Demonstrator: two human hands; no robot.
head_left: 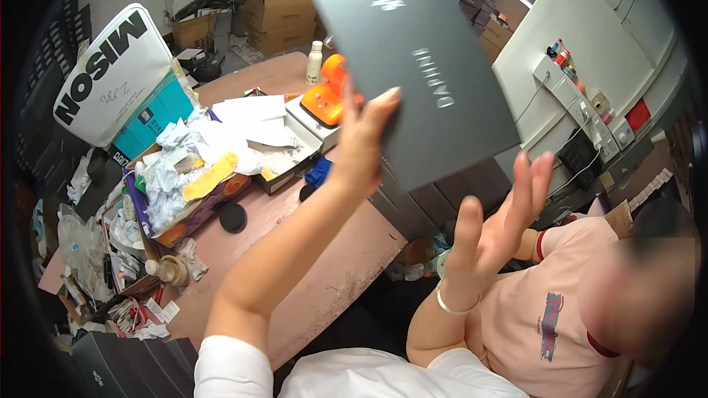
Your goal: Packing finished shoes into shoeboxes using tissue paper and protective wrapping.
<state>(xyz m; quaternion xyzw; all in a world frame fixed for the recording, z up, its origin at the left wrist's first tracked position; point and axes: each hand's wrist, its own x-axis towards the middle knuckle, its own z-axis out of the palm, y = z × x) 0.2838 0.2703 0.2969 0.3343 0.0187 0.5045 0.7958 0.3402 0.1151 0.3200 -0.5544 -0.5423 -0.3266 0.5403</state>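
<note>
A dark grey shoebox-like carton (457,51) with pale printing on its lid is raised, tilted, over the table's far right side. My left hand (359,140) grips its left edge, thumb on the lid and the other fingers mostly hidden. Below the carton's lower right corner, my right hand (483,243) is held up with fingers spread and nothing in it. A pale bracelet (453,304) circles that wrist. The right fingertips look close to the carton but apart from it.
The pinkish table (295,265) carries an open box of crumpled paper (173,177), a round black lid (233,217), an orange tape dispenser-like object (322,103) and a white bottle (314,63). A co-worker in a pink shirt (531,309) sits close on the right. Stacked dark boxes (450,191) stand beyond the table.
</note>
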